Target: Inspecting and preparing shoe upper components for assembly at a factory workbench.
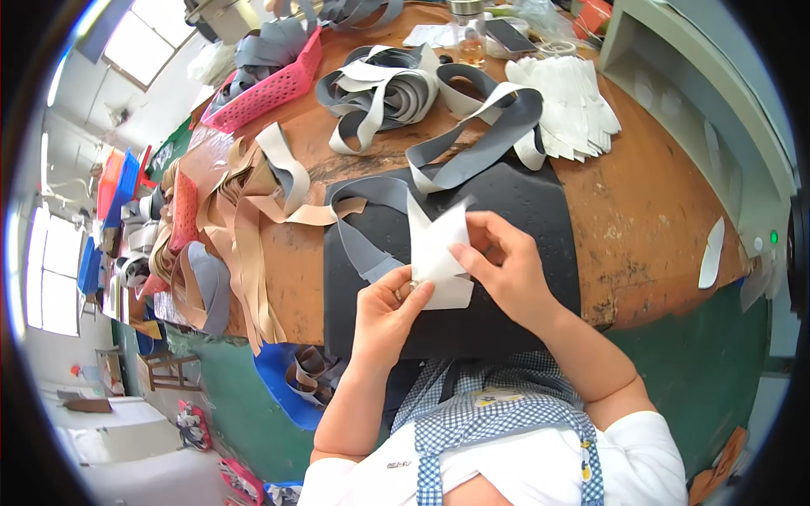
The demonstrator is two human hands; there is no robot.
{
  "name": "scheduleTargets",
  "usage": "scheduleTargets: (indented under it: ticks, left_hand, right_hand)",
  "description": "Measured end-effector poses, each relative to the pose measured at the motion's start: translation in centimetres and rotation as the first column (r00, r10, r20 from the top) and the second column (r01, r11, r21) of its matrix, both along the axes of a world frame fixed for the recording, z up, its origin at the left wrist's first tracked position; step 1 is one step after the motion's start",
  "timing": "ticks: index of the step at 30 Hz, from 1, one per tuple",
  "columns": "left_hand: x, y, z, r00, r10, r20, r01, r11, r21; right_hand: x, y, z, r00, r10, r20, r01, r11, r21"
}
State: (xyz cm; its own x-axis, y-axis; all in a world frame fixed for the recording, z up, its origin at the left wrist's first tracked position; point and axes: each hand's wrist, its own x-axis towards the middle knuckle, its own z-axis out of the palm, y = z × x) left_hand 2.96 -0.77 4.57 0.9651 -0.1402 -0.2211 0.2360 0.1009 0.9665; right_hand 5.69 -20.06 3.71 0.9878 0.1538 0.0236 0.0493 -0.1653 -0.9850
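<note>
Over the black mat (536, 244), my left hand (384, 314) pinches the lower left part of a white strip piece (434, 257). The thumb and fingers of my right hand (513, 268) are closed on the right side of the same white piece, whose upper edge is slightly blurred. Part of the white piece sticks out below my fingers. Just beyond my left hand, a grey strip (364, 246) with a pale back curves over the mat. Whether it joins the white piece cannot be seen.
A coil of grey-and-white strip (384, 93), a looped strip (481, 152) and a stack of white pieces (565, 105) lie farther back. Tan strips (245, 228) hang at left beside a pink basket (270, 88). A single white piece (711, 253) sits near the right edge.
</note>
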Motion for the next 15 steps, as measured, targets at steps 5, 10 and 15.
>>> scheduleTargets:
  ticks: [5, 10, 15]
  left_hand:
    - [0.0, 1.1, -0.7, 1.000, 0.028, -0.009, -0.028, 1.000, 0.010]
    - [0.0, 1.1, -0.7, 0.999, 0.030, -0.021, -0.031, 0.999, -0.029]
    - [0.0, 1.4, -0.6, 0.999, 0.029, -0.024, -0.031, 0.998, -0.063]
  right_hand:
    - [0.9, 0.9, -0.5, 0.992, 0.016, -0.123, 0.033, 0.924, 0.380]
    - [0.6, 1.2, -0.8, 0.993, 0.003, -0.114, 0.043, 0.917, 0.396]
    - [0.6, 1.5, -0.9, 0.995, -0.006, -0.102, 0.042, 0.935, 0.351]
